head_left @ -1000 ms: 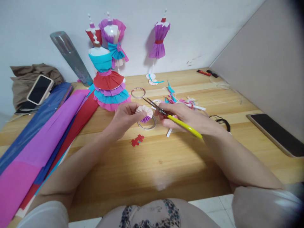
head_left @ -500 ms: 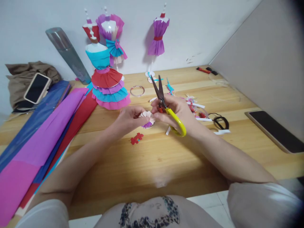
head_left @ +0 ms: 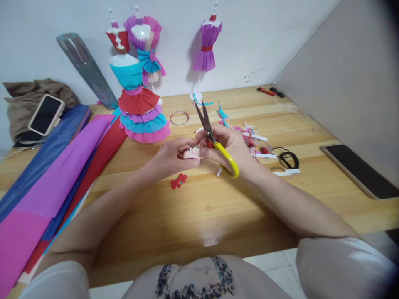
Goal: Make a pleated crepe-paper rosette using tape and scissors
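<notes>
A small pleated paper rosette (head_left: 192, 153), pale pink on the side I see, is pinched in my left hand (head_left: 171, 155). My right hand (head_left: 232, 145) carries yellow-handled scissors (head_left: 229, 160), their dark blades slightly parted and pointing up and away from me. Its thumb and fingertips also touch the rosette's right edge. Just below my left hand, small red paper flowers (head_left: 178, 181) lie on the wooden table (head_left: 193, 211). Paper scraps and white strips (head_left: 258, 137) are scattered to the right of my right hand.
Mannequins in crepe-paper dresses (head_left: 140, 99) stand at the back left, another (head_left: 207, 47) against the wall. Crepe-paper rolls (head_left: 68, 166), a bottle (head_left: 87, 70) and a phone (head_left: 46, 114) are on the left. A black cord (head_left: 288, 160) and a second phone (head_left: 358, 170) lie right.
The rosette has tilted and folded between my fingers, so its purple part no longer shows. The scissors have shifted slightly left with my right hand.
</notes>
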{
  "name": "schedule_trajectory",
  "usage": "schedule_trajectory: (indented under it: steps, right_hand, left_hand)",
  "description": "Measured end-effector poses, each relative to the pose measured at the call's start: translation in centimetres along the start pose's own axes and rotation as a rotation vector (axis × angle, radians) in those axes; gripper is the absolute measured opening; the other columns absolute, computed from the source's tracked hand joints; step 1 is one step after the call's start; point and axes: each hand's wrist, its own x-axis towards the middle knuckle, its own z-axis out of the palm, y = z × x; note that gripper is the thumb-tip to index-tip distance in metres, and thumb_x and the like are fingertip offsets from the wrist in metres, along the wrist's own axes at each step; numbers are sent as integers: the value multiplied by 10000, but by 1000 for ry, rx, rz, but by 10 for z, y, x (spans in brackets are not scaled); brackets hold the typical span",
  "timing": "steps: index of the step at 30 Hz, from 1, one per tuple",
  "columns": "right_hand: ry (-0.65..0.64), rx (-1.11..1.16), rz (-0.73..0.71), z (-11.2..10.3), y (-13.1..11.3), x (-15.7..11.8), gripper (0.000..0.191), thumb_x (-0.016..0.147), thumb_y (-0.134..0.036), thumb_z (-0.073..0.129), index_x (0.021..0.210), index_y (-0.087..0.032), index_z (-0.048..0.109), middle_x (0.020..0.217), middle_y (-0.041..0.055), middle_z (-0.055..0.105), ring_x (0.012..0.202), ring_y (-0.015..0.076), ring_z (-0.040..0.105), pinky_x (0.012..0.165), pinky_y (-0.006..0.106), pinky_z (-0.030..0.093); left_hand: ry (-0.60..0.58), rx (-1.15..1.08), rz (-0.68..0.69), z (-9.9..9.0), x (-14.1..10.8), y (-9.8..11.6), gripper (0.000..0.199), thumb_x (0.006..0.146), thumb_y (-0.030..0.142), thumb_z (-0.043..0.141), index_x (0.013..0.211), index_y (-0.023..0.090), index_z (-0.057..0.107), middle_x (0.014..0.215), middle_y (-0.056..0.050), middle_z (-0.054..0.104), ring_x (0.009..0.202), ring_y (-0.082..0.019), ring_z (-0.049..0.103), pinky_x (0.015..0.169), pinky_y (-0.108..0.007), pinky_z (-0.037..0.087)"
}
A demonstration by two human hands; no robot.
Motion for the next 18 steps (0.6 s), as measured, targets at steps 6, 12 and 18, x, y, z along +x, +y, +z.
schedule_trajectory:
  steps: [6, 12, 18]
  right_hand:
    - [146, 149, 38, 2, 4, 4, 308, 643, -306, 783, 895, -255, 613, 657, -65, 560, 518, 124, 483, 515, 301, 404]
    - [131, 194, 26, 4, 6, 4, 334, 649, -309, 829, 897, -263, 611, 631, -81, 540, 484, 115, 467, 497, 299, 409]
    - [82, 80, -59, -5, 11, 4, 364, 750, -455, 826, 956, -240, 617, 715, -54, 550, 545, 126, 505, 539, 304, 400]
  left_hand:
    - [0, -182, -153, 5, 0, -2, 371, 576, 229, 887, 893, 139, 715, 824, -23, 720, 773, -140, 655, 777, -292, 524]
    - [12, -289, -143, 10, -1, -7, 248, 644, 302, 853, 732, 150, 677, 646, 6, 639, 600, -97, 558, 619, -258, 466]
    - [83, -305, -121, 3, -1, -2, 255, 669, 332, 851, 715, 162, 666, 627, 13, 625, 564, -89, 543, 601, -258, 464]
